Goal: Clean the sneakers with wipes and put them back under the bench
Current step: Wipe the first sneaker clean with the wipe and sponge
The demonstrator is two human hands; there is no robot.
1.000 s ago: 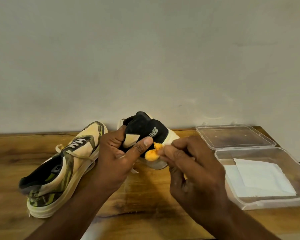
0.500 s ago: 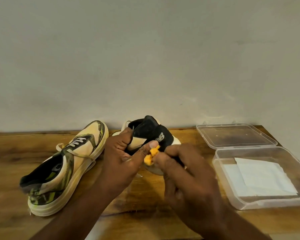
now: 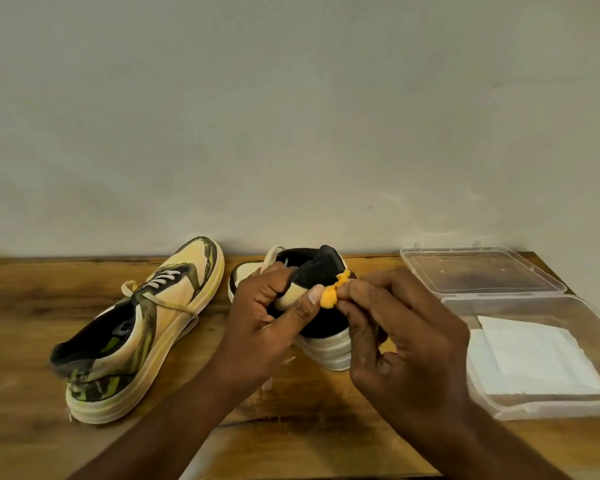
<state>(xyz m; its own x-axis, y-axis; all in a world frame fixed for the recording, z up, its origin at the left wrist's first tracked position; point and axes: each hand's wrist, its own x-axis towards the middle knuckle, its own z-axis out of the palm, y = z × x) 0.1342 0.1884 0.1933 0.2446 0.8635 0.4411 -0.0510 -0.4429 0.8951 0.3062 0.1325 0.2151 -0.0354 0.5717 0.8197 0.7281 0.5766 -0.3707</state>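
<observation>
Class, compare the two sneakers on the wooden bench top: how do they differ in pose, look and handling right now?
The left sneaker lies untouched, side-on with its laces showing; the right sneaker is gripped by the left hand at its heel collar. The left sneaker shows camouflage panels; the right sneaker shows its black heel to the camera. The right hand pinches an orange wad against the right sneaker only. Both have pale soles.

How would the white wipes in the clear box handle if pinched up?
The wipes lie flat and thin in the box, so probably floppy and light. They look stacked, so a pinch may lift several. Whether they are damp cannot be told.
</observation>
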